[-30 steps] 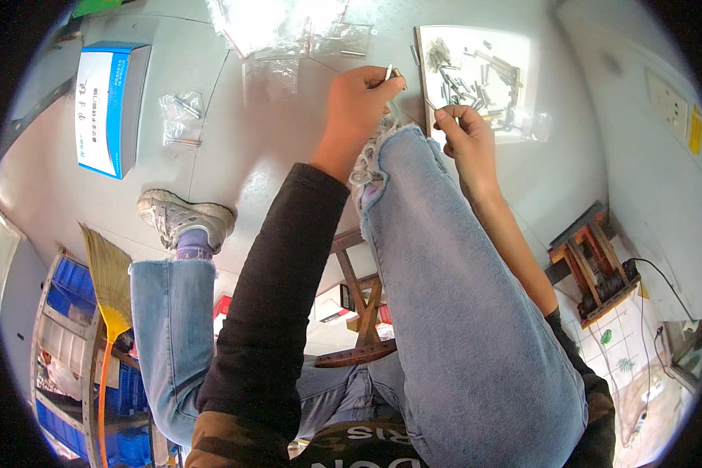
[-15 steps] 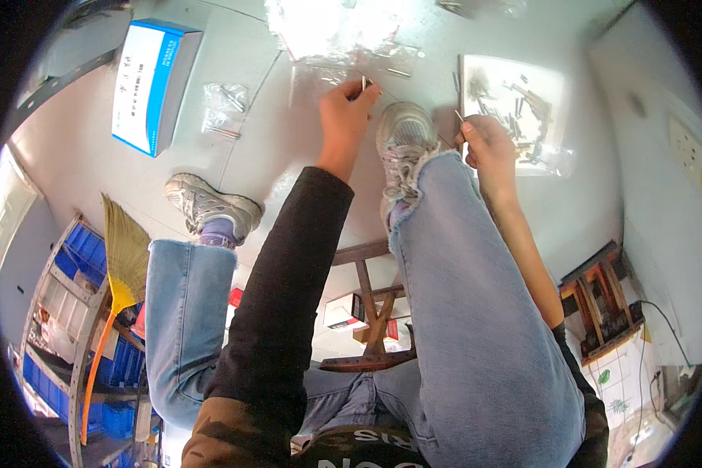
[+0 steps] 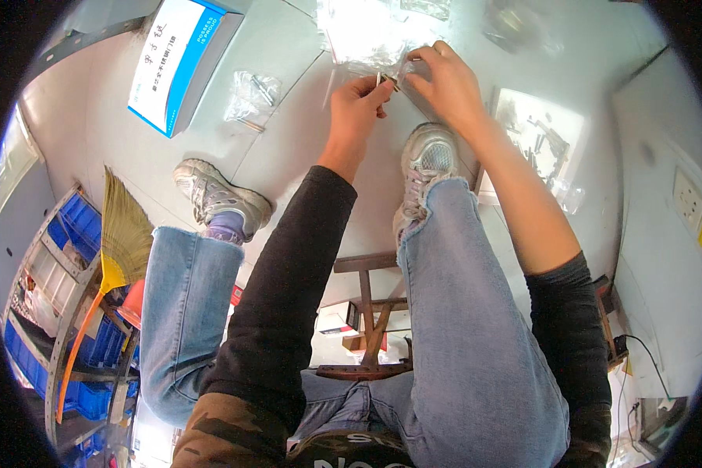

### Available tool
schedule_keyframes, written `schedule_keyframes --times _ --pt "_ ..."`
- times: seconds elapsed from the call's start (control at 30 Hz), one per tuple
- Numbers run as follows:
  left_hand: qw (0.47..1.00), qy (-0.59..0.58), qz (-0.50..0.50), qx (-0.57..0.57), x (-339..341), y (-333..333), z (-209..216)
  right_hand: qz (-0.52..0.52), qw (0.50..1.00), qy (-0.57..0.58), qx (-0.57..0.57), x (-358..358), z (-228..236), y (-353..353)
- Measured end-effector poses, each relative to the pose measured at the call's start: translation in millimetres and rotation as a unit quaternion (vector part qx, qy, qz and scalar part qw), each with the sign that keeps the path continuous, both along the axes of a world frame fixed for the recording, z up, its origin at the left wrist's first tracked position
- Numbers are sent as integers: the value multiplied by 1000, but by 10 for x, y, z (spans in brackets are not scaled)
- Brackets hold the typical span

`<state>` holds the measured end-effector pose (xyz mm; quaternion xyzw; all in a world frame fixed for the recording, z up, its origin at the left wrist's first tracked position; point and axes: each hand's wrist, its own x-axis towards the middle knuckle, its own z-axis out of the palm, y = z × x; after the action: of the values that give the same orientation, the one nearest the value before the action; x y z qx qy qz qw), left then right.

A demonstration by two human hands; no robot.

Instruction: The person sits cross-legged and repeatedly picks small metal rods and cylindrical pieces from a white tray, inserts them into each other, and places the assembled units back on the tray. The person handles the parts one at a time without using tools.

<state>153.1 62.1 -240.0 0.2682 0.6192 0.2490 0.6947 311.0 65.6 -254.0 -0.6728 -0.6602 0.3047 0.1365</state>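
My left hand (image 3: 356, 109) is closed, pinching small metal parts (image 3: 388, 80) between thumb and fingers; one looks like a short pin, but their exact kind is too small to tell. Just to the right, my right hand (image 3: 451, 82) is open, thumb and index finger apart, nothing visible between them. Its fingertips are at the edge of a clear plastic bag (image 3: 366, 51), which is partly washed out by glare. Right of that forearm, a white tray (image 3: 573, 129) holds several loose metal pins and pieces.
A small clear bag (image 3: 249, 93) with metal pins lies left of my hands, beside a blue and white box (image 3: 181, 62). My shoes (image 3: 430, 152) rest close below. Another clear bag (image 3: 522, 27) lies far right. A broom (image 3: 125, 230) leans by shelves with blue bins at left.
My right hand has moved from the white tray leftward and away to beside my left hand, and its fingers have opened. The thin pin it held is no longer in it. The view has shifted.
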Motion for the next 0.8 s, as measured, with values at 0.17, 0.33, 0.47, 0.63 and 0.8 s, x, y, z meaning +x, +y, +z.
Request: schedule_keyframes --times 0.17,0.33,0.47,0.63,0.8 --pt "1000 -12 23 -8 -57 -19 85 30 987 -159 24 -161 -62 -13" --pt "999 -2 52 3 -97 -41 133 37 984 -169 31 -215 -118 -89" --pt "997 5 78 0 -107 -31 145 28 986 -154 63 -225 -109 -87" --pt "998 62 9 17 -50 15 79 -4 997 -49 57 -130 14 -226" --pt "968 160 -139 131 108 14 -83 -25 997 -10 71 -59 67 -340"
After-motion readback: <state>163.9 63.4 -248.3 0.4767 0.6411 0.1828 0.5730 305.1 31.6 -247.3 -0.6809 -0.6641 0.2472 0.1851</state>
